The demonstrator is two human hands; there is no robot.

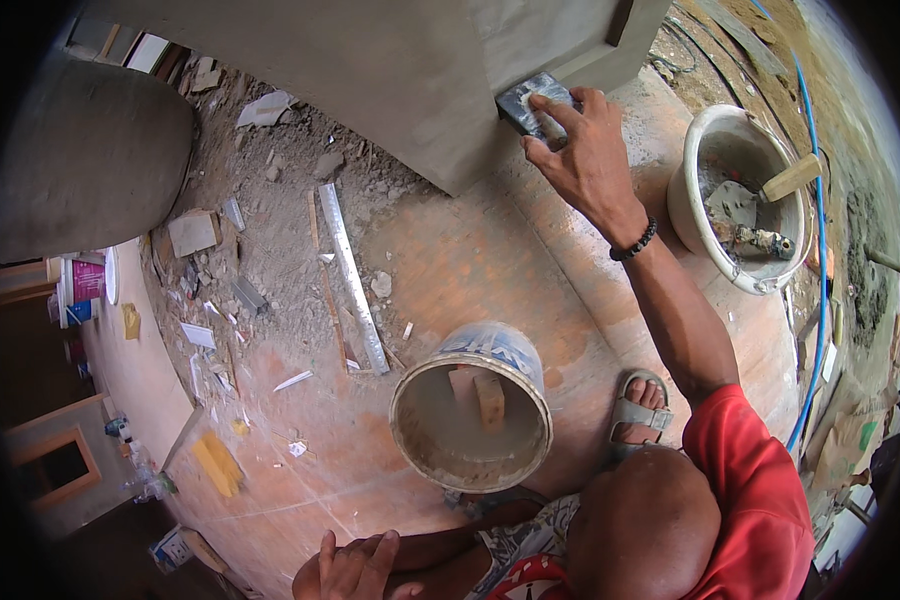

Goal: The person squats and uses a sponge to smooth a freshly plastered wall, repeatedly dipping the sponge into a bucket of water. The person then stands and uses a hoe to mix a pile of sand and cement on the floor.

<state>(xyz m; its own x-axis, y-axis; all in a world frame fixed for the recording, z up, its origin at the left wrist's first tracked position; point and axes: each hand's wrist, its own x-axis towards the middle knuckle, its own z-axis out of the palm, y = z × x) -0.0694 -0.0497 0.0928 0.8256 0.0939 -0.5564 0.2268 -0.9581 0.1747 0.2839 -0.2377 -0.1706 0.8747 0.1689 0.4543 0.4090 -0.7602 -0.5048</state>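
My right hand [588,160], a dark beaded bracelet on its wrist, grips a dark rectangular pad [533,104] smeared with pale grey. The pad sits against the lower part of a grey plastered surface [390,80], near a corner with a ledge. Fingers and thumb are bent over its top; its underside is hidden. Down at the lower edge, my left hand [358,572] rests on my knee with its fingers apart and nothing in them. Between my arms stands a bucket [470,480] of murky water, with a wooden-handled tool [489,402] partly sunk in it.
Right of my forearm, a white bucket [692,200] holds grey mortar and a wooden-handled trowel [792,178]. A blue hose [821,290] runs along the right. Left lie a metal strip [351,275], rubble [300,150] and a yellow piece [217,463]. A sandalled foot [642,408] stands beside the water bucket.
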